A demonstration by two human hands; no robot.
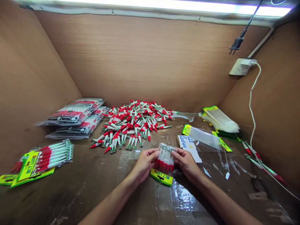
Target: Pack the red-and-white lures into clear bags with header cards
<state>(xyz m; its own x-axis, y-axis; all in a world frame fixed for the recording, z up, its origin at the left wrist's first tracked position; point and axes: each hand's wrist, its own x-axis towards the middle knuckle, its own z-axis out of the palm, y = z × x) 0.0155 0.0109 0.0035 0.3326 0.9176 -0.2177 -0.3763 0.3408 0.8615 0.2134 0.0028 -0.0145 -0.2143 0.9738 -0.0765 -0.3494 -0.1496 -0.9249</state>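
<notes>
Between my hands, low over the table, is a clear packet of fishing lures (164,161), its yellow-green header reading BCT LURE toward me and upside down. Several red and white lures lie side by side inside, red ends by the header. My left hand (146,162) pinches the packet's left edge near the far end. On the opposite edge, the thumb and fingers of my right hand (185,159) are closed. Just beyond stands a heap of loose red and white lures (138,122). A white card with blue writing (189,148) lies past my right hand.
Filled lure packets (47,161) lie at left, before stacked larger clear bags (75,115). Flat header bags (220,120) are piled at the back right, with another bag (203,136) nearer. A white cable (251,103) hangs along the right wall; a black plug (237,43) dangles above.
</notes>
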